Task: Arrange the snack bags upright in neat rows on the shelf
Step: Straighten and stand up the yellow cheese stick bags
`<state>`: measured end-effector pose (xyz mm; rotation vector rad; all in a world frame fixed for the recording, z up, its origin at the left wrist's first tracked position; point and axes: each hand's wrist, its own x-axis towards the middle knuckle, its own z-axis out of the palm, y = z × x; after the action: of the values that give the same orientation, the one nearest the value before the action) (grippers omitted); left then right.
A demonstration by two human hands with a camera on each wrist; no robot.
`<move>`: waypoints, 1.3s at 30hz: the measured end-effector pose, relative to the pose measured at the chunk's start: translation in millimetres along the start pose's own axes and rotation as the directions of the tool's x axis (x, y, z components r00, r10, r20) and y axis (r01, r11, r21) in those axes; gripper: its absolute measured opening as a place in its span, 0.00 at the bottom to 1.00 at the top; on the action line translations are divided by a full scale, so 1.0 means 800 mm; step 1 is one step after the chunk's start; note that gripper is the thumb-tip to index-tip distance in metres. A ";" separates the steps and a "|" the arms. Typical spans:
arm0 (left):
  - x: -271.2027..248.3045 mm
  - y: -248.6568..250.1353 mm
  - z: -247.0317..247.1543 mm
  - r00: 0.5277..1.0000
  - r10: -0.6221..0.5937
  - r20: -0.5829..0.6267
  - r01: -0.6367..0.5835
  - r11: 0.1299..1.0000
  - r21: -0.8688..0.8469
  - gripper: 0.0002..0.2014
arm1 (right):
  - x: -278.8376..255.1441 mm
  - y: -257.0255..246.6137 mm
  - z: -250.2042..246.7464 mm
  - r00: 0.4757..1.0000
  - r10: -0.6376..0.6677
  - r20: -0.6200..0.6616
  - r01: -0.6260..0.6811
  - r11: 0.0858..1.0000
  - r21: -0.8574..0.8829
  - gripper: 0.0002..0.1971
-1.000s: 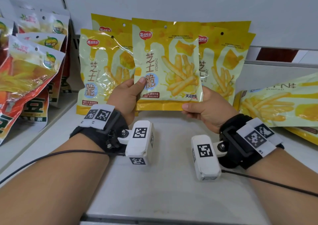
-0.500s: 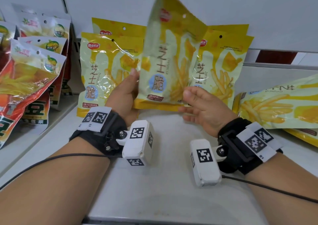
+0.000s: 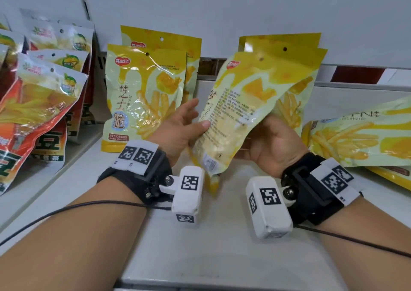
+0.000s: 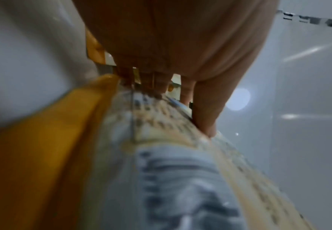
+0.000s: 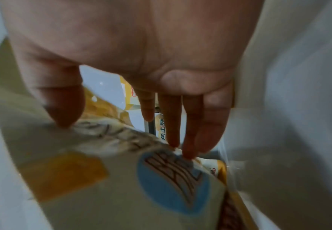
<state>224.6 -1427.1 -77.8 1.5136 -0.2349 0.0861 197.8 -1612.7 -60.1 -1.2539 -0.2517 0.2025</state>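
Note:
A yellow cheese-stick snack bag [image 3: 240,103] hangs tilted above the white shelf [image 3: 211,257], its printed back towards me and its top leaning right. My left hand [image 3: 195,117] pinches its left edge, thumb [image 4: 206,118] on the back face. The bag [image 4: 180,171] is blurred in that view. My right hand [image 3: 273,144] lies against the bag's right side. In the right wrist view its straight fingers [image 5: 188,140] and thumb rest on the bag's front face [image 5: 141,186]. Two matching bags [image 3: 144,99] stand upright at the back left. More of them [image 3: 295,52] stand behind the held one.
Another yellow bag [image 3: 360,135] lies flat on the shelf at the right, over one more. Orange and red snack bags [image 3: 40,103] lean in rows on the neighbouring shelf section at the left. The white back panel [image 3: 244,12] stands close behind the bags.
The held bag has turned from front-facing and upright to back-facing and tilted right. My right hand let go of its bottom corner and now lies against its far face.

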 end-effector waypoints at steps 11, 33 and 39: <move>0.001 -0.005 -0.004 0.996 0.000 0.092 -0.015 0.988 0.157 0.35 | 0.004 -0.013 -0.007 0.973 -0.228 -0.036 0.227 0.920 0.319 0.36; 0.002 -0.003 -0.002 0.992 0.119 -0.050 -0.124 0.984 -0.127 0.13 | 0.014 -0.006 -0.028 0.948 -0.262 -0.182 0.226 0.954 -0.198 0.10; 0.000 -0.006 -0.004 0.996 0.088 -0.013 -0.089 0.996 -0.027 0.08 | 0.013 -0.008 -0.034 0.946 -0.255 -0.201 0.224 0.960 -0.166 0.07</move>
<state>226.1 -1424.3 -82.9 1.4748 -0.2922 0.1620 216.0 -1636.3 -61.2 -1.3612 -0.2269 -0.1685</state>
